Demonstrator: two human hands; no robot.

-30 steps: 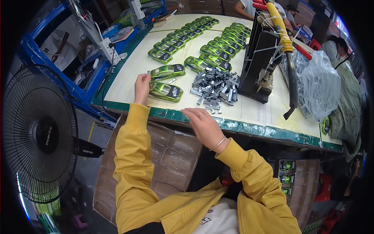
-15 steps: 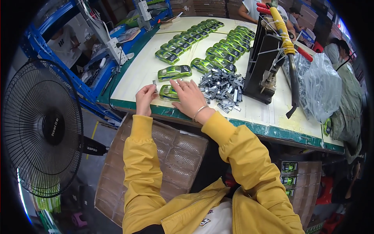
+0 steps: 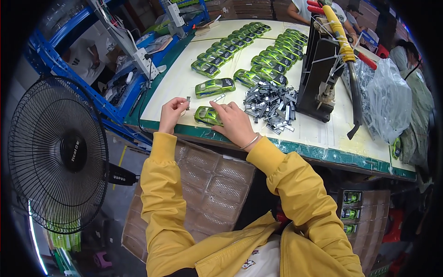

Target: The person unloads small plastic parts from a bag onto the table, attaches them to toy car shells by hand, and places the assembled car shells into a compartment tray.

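Here — green car shell [image 3: 205,116] beneath right-hand fingers [image 3: 218,108].

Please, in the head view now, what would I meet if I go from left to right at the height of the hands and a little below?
Black fan → left hand → near green car body → right hand → pile of metal pieces → black stand → clear plastic bag → grey-green sack

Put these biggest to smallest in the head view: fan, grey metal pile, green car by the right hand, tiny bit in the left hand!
1. Fan
2. Grey metal pile
3. Green car, partly covered by the right hand
4. Tiny bit
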